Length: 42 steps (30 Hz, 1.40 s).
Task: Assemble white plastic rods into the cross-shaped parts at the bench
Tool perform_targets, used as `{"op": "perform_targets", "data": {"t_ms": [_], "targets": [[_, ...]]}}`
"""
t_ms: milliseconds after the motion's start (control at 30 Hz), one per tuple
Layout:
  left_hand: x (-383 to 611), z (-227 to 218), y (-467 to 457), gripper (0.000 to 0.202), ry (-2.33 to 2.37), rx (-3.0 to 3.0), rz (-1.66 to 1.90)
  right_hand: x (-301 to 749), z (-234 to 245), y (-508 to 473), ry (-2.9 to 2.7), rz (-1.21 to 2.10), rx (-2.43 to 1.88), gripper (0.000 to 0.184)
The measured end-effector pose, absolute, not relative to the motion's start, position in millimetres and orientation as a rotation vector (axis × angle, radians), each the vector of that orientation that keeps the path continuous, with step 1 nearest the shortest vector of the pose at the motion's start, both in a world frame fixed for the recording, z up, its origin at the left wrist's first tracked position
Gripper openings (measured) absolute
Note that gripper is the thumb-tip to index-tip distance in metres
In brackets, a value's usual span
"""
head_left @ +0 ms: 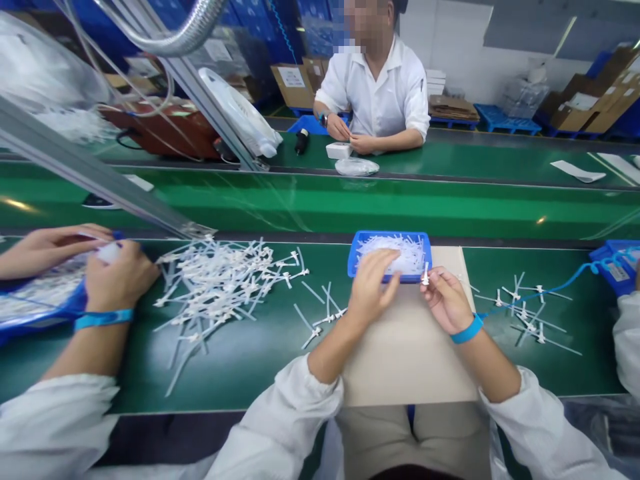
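My left hand [374, 285] reaches over the near side of a small blue tray [352, 261], its fingers stretched out and apart. Thin clear-white tube pieces [413, 248] fill that tray. Beside its right corner, my right hand [447, 300] pinches a small white plastic fitting [425, 275] upright between thumb and fingers. A blue wrist strap [467, 329] with a coiled cord circles my right wrist. Beneath both hands lies a beige cardboard sheet [407, 353].
White fittings with tubes attached form a large pile [220, 287] at left; several more [537, 313] lie at right. Another person's hands [117, 270] work over a blue bin [45, 310] at far left. A co-worker [375, 100] sits across the green bench [280, 373].
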<state>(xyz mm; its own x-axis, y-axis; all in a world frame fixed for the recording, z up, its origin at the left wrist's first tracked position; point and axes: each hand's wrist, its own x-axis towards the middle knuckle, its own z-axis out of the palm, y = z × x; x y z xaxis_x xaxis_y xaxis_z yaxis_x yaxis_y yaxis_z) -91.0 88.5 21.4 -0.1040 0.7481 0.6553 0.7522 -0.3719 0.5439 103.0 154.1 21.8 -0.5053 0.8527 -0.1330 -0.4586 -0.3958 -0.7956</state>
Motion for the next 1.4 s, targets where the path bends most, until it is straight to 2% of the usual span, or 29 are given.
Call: {"op": "perform_targets", "data": {"t_ms": [67, 200, 500, 767, 933, 1233, 1400], "targets": [[-109, 20, 93, 0.031, -1.914, -1.898, -1.372, 105, 22, 156, -0.888, 1.981, -0.696, 0.035], [-140, 11, 100, 0.026, -2.073, -1.854, -1.085, 104, 22, 156, -0.881, 2.003, -0.681, 0.036], [-159, 9, 106, 0.026, -2.07, -2.054, -0.896, 99, 19, 152, -0.89, 2.058, -0.691, 0.04], [-159, 13, 102, 0.016, -2.056, -2.094, -0.97, 101, 18, 154, -0.916, 2.071, -0.678, 0.039], [-156, 21, 100, 0.018, -1.97, -2.144, -1.014, 103, 19, 153, -0.923, 2.067, -0.674, 0.035], [-131, 44, 91, 0.013, -1.902, -1.955, -1.444, 101, 20, 152, -0.964, 2.106, -0.726, 0.034], [-115, 49, 84, 0.015, -1.83, -1.93, -1.558, 101, 20, 152, -0.959, 2.099, -0.768, 0.038]]}}
